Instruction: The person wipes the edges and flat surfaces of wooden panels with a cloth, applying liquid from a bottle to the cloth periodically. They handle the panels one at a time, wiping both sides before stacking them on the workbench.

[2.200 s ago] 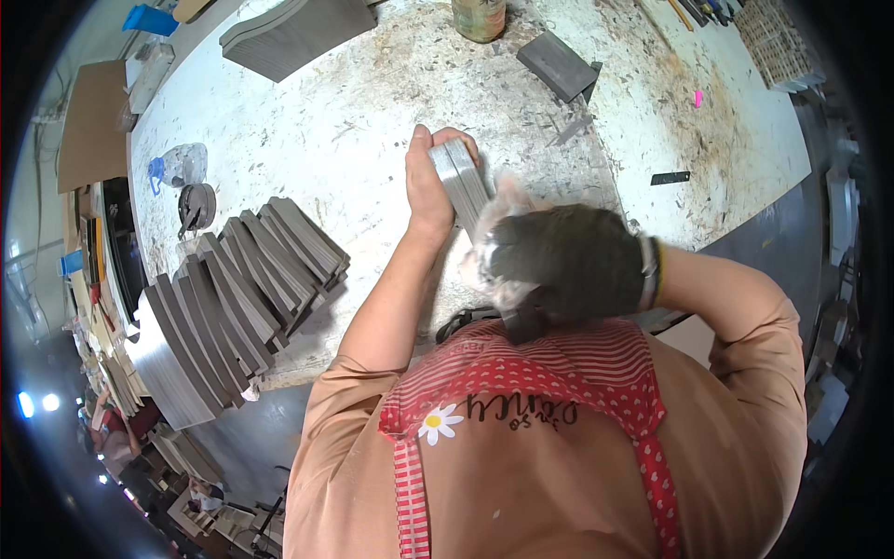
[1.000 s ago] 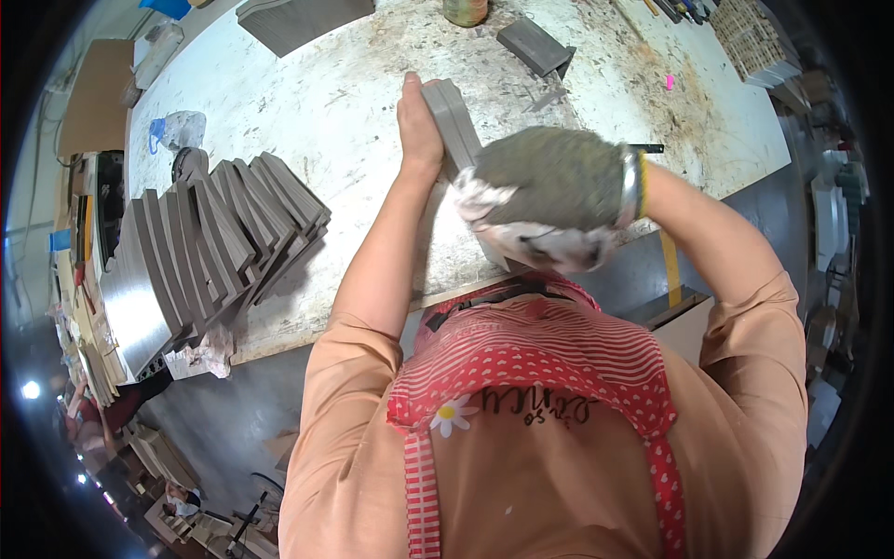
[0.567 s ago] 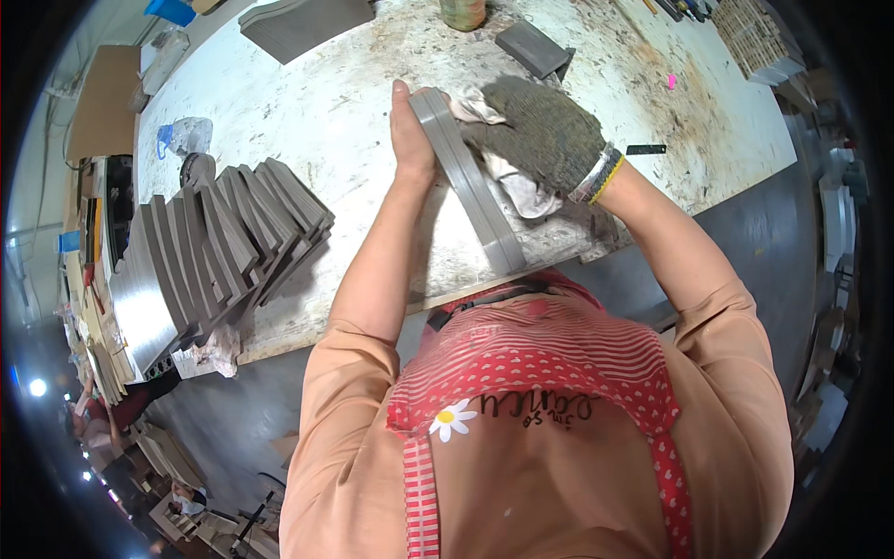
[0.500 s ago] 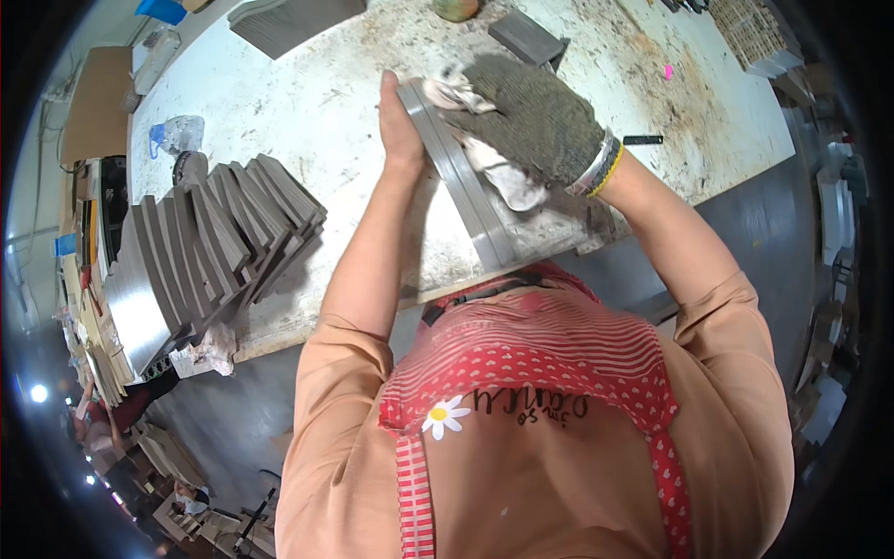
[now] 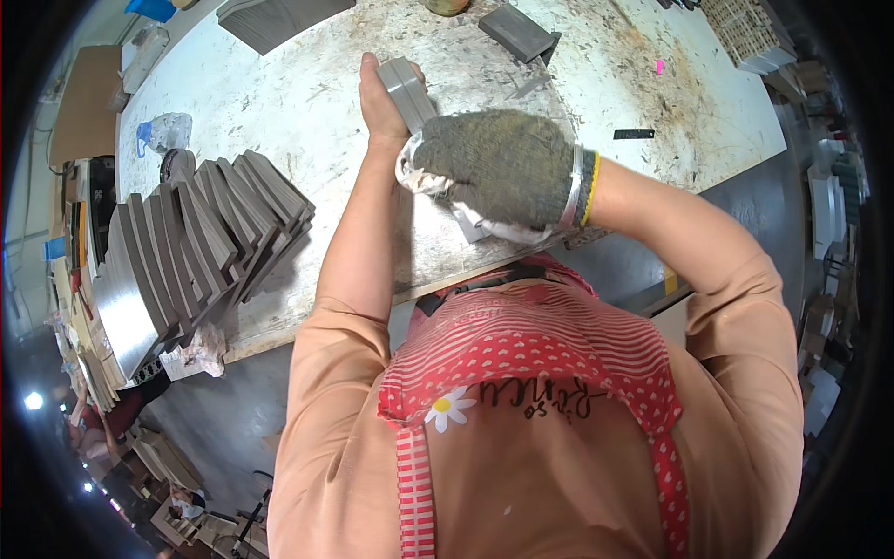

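Observation:
A long grey metal bar (image 5: pixel 407 90) lies on the stained white worktable (image 5: pixel 279 102), pointing away from me. My bare left hand (image 5: pixel 384 102) grips its far end from the left side. My right hand (image 5: pixel 498 166), in a grey knit glove, presses a white rag (image 5: pixel 421 177) onto the near half of the bar, hiding that part. A short bit of the bar shows under the glove near the table's front edge.
A fanned stack of several grey metal bars (image 5: pixel 200 247) leans at the table's left. More grey pieces lie at the back: a slab (image 5: pixel 279 19) and a block (image 5: pixel 517 33). A crumpled plastic bag (image 5: pixel 163 130) sits at the left, a small black strip (image 5: pixel 633 133) at the right.
My gloved right hand with the rag has slid back along the bar from its far end toward me. The left hand stays on the bar's far end.

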Motion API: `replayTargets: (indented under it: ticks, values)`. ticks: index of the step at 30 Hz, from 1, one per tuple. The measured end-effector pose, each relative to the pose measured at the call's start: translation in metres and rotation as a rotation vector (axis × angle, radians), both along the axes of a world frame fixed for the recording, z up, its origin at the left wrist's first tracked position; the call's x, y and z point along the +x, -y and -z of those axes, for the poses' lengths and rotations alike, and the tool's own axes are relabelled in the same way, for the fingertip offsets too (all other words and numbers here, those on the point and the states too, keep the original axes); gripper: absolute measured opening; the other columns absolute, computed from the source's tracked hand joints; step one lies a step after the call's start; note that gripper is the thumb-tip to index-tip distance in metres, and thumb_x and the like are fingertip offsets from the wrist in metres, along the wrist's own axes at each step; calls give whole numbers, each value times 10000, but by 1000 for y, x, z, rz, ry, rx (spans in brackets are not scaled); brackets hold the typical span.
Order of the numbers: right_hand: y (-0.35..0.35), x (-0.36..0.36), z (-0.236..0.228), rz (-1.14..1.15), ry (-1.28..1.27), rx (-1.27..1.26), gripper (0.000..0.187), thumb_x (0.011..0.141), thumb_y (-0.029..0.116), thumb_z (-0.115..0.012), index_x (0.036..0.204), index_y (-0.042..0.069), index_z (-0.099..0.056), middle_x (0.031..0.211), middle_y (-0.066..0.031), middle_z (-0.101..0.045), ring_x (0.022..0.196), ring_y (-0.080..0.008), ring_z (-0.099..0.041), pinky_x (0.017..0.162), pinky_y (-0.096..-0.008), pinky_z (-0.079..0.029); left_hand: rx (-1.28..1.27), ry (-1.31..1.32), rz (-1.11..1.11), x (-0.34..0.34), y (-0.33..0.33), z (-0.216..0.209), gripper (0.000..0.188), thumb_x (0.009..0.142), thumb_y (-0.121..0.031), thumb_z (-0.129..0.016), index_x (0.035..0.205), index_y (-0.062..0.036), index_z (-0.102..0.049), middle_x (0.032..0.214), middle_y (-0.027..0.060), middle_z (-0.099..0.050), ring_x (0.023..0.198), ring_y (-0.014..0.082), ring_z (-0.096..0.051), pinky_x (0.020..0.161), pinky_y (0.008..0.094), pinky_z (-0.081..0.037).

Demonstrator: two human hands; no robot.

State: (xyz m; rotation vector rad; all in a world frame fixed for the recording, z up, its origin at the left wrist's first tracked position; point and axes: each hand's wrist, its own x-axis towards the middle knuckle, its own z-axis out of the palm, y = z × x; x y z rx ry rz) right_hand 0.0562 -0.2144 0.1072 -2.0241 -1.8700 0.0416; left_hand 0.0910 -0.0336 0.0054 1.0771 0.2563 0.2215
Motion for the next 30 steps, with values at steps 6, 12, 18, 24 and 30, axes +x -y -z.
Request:
replayTargets:
  ticks: [6,12,18,24,30]
  values:
    - [48,-34,-23,116,-322,-48,244,780,149,-599,1019,110,-573,931,-87,-591,787,-257,-602,667,-357,-496,59,-44,-37,-7,-7,3,586,914,-500,-229,714,-40,-533,634,96,-533,607,200,-513,588,304,-416]
    - [98,-19,16,536,-200,236,389,824,176,-603,1207,238,-576,1007,-93,-617,933,-215,-600,783,-378,-506,-3,-89,-249,-25,-7,1,599,932,-479,-205,740,-30,-551,645,91,-540,616,191,-521,601,290,-433]
    - [86,-22,75,624,102,233,396,754,99,-623,1149,91,-595,1020,-179,-611,832,-299,-611,721,-386,-491,-11,-139,-508,-78,4,-6,584,965,-455,-181,864,-19,-556,783,124,-561,733,227,-551,693,367,-491]
    - [55,-41,81,945,-699,370,379,766,171,-606,1117,33,-565,972,-182,-574,855,-318,-564,736,-390,-468,85,-89,-307,-122,-3,-17,524,982,-421,-222,973,-13,-551,972,111,-562,967,209,-501,954,356,-361]
    - [56,-40,55,1053,-904,369,336,865,265,-583,1104,29,-580,1095,-177,-561,998,-313,-540,788,-407,-453,1189,281,122,-138,-10,-110,583,777,-257,-690,1262,-33,-454,1268,138,-494,1237,276,-420,1047,430,-285]
